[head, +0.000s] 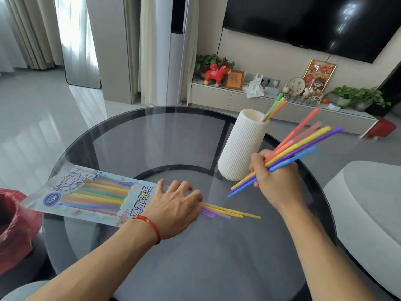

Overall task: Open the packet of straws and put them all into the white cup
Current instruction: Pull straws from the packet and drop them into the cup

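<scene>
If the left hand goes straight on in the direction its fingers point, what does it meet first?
The left hand points right along the glass table, so it would probably first meet the loose straws sticking out of the packet at its fingertips. Contact there is unclear.

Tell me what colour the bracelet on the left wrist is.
Red, with a small gold bead; the bracelet shows clearly in the head view.

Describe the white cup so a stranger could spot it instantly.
Start at the round glass table; the white cup stands at its far right, just beyond the right hand. It is tall, ribbed and leaning, with a few straws poking from its mouth.
</scene>
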`<state>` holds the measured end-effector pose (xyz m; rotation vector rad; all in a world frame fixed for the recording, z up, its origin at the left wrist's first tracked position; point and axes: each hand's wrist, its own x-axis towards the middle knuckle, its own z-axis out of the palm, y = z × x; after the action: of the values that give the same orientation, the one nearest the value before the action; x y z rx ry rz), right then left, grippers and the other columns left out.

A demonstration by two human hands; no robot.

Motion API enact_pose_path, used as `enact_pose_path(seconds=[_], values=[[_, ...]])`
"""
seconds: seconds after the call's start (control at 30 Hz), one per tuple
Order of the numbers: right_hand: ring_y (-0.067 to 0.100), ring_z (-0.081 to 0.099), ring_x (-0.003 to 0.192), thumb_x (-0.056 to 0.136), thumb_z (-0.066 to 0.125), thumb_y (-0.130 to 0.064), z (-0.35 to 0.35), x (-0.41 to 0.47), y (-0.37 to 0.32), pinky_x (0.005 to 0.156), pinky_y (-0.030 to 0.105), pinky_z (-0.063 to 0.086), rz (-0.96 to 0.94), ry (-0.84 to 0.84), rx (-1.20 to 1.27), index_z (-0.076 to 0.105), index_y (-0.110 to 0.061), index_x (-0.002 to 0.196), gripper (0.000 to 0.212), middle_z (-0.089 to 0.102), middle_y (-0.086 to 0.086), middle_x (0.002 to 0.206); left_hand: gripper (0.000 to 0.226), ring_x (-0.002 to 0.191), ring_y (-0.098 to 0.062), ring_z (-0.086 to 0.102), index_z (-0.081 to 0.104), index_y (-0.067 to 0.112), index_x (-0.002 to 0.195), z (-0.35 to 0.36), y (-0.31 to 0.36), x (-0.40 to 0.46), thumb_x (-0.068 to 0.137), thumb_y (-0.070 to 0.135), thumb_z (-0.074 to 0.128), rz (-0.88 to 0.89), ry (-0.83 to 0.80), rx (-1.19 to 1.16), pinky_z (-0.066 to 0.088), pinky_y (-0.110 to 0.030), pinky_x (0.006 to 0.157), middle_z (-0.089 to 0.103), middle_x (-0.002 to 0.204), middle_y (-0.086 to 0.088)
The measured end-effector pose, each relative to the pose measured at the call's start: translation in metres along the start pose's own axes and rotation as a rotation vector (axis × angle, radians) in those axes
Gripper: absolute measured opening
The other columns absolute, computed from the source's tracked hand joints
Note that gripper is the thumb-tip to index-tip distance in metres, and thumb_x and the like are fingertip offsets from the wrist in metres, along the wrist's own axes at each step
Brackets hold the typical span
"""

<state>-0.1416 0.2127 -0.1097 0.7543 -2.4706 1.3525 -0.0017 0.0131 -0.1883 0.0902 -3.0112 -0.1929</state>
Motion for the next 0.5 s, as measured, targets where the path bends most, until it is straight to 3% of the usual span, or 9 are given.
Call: enact_pose_path(seconds=[0.07, 0.27, 0.37, 0.43, 0.5], values=[[0.028, 0.068, 0.053, 0.1, 0.058, -0.019, 0.015, 0.001, 0.012, 0.05, 0.036, 0.054, 0.073, -0.081, -0.077, 0.057, 0.003, 0.069, 0.038, 0.06, 0.014, 0.055, 0.031, 0.114, -0.021, 0.045, 0.045, 0.035, 0.118, 0.0, 0.0, -0.001, 0.1, 0.053, 0.029, -0.008, -0.003, 0.003, 0.025, -0.057, 0.111, 0.046, 0.127, 0.005], [0.017, 0.068, 0.051, 0.1, 0.061, -0.021, 0.024, 0.001, 0.03, 0.043, 0.017, 0.048, 0.153, -0.13, -0.042, 0.065, 0.0, 0.074, 0.033, 0.065, 0.015, 0.062, 0.033, 0.117, -0.02, 0.045, 0.046, 0.036, 0.12, 0.002, -0.001, 0.001, 0.098, 0.054, 0.03, -0.005, -0.009, -0.022, 0.023, -0.059, 0.112, 0.046, 0.129, 0.006], [0.018, 0.07, 0.054, 0.1, 0.061, -0.021, 0.023, -0.003, 0.026, 0.046, 0.026, 0.054, 0.159, -0.175, -0.051, 0.067, -0.005, 0.072, 0.033, 0.069, 0.014, 0.066, 0.033, 0.117, -0.02, 0.045, 0.046, 0.036, 0.119, 0.003, -0.002, 0.002, 0.098, 0.055, 0.029, -0.009, -0.011, -0.037, 0.023, -0.061, 0.112, 0.046, 0.127, 0.006], [0.019, 0.068, 0.053, 0.099, 0.061, -0.022, 0.015, -0.001, 0.018, 0.046, 0.031, 0.054, 0.127, -0.085, -0.014, 0.067, -0.009, 0.07, 0.032, 0.067, 0.008, 0.059, 0.036, 0.116, -0.02, 0.046, 0.046, 0.036, 0.118, 0.003, -0.002, 0.002, 0.097, 0.056, 0.024, -0.013, -0.005, -0.03, 0.024, -0.062, 0.111, 0.047, 0.126, 0.006], [0.012, 0.06, 0.043, 0.096, 0.06, -0.03, -0.002, 0.008, 0.007, 0.04, 0.022, 0.044, 0.118, 0.073, 0.148, 0.067, -0.017, 0.068, 0.032, 0.065, 0.002, 0.052, 0.044, 0.114, -0.02, 0.047, 0.046, 0.036, 0.118, 0.003, -0.001, 0.003, 0.095, 0.057, 0.014, -0.021, 0.005, -0.014, 0.025, -0.063, 0.109, 0.048, 0.124, 0.006]])
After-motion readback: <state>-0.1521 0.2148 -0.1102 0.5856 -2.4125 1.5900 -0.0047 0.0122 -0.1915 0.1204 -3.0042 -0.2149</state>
